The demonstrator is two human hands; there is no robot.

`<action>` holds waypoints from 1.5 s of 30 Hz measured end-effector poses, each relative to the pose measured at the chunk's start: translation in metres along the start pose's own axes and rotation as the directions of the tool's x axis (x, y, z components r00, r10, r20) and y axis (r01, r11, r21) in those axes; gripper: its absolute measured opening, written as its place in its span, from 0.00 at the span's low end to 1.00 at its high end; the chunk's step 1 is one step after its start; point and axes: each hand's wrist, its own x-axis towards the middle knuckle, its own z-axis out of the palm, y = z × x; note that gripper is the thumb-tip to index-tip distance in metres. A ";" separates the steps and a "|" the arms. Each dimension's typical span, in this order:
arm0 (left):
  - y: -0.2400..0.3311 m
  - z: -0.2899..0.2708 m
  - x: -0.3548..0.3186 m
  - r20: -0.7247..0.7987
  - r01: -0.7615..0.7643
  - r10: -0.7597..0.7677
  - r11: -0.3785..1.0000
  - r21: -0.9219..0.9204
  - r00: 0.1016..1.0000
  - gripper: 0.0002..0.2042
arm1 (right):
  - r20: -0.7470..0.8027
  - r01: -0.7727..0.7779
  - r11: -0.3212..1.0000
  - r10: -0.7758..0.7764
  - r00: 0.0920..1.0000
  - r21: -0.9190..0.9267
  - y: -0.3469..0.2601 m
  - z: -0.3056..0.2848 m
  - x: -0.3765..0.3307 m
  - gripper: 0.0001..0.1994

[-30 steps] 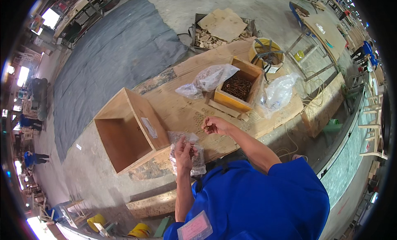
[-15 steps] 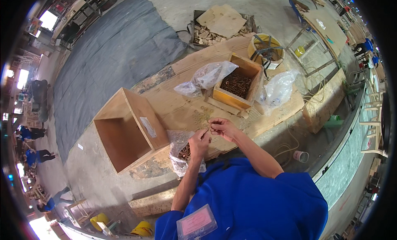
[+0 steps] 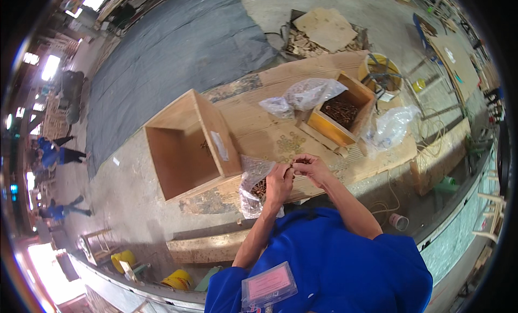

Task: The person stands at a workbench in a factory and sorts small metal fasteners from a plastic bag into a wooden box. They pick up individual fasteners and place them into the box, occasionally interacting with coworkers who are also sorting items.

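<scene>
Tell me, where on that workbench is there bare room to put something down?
Bare board lies between the open wooden box and the small crate of screws, beyond both hands. The far bench edge also looks free. It is crowded at the crate, flanked by clear plastic bags, and at the near edge, where a bag of screws sits under the left hand.

My forearms come up from the lower edge, bare below blue sleeves, and meet in front of me. My left hand (image 3: 279, 182) is curled with its fingers bent inward; my right hand (image 3: 312, 167) pinches its fingertips against the left's, the two hands touching.
</scene>
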 end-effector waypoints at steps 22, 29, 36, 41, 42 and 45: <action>0.024 -0.188 0.060 -0.499 -0.082 0.132 0.989 0.121 0.857 0.06 | 0.143 -0.174 0.980 0.160 0.977 0.095 -0.012 0.047 -0.001 0.14; -0.104 -0.259 0.136 0.028 0.000 -0.009 0.960 0.279 1.000 0.12 | 0.133 -0.201 0.974 0.187 0.973 0.103 -0.012 0.040 -0.015 0.13; -0.059 -0.256 0.127 -0.284 -0.040 0.159 0.922 0.384 0.946 0.10 | 0.073 -0.158 0.978 0.150 0.986 0.134 -0.009 0.015 -0.023 0.11; 0.038 -0.189 0.028 -0.102 -0.402 0.471 0.831 0.385 0.876 0.05 | -0.006 -0.157 0.965 0.161 0.987 0.211 -0.004 0.002 -0.019 0.12; 0.031 -0.159 0.002 -0.035 -0.267 0.283 0.933 0.243 0.958 0.03 | -0.001 -0.166 0.971 0.169 0.986 0.175 -0.005 0.007 -0.017 0.13; -0.008 -0.086 -0.041 0.164 0.056 -0.147 0.885 0.461 0.975 0.06 | 0.049 -0.206 0.975 0.203 0.978 0.087 -0.011 0.026 -0.010 0.13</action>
